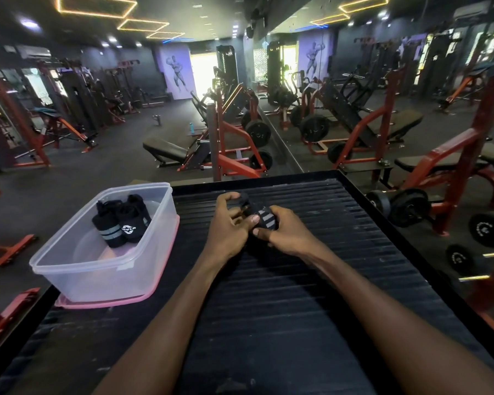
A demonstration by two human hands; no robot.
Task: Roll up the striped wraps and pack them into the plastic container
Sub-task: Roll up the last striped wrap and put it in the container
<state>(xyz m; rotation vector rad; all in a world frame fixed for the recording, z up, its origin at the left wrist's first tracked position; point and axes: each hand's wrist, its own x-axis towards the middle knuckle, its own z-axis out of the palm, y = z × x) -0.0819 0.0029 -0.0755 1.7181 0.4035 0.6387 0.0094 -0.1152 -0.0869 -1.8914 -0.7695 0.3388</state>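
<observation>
While both hands work close together over the ribbed black table [311,280], a striped wrap [264,218] sits between them, already wound into a thick roll. From the head view, the left hand [228,223] has its fingers curled around the dark far end of the roll, and the right hand [285,229] pinches the near end, with thumb and fingertips pressed on the grey stripes. Neither hand is loose; both hold the same wrap.

To the left, the plastic container [106,269] stands on a pink lid [111,303] at the table's edge. Inside it, two rolled wraps [120,220] lean against each other near the far wall, with much free floor in front of them.

I judge that the rolling is almost finished. The danger now is that the roll springs open when one hand lets go, because the fabric looks stiff and elastic. The container also sits near the table edge, so a careless drop or push could shift it outwards.
</observation>
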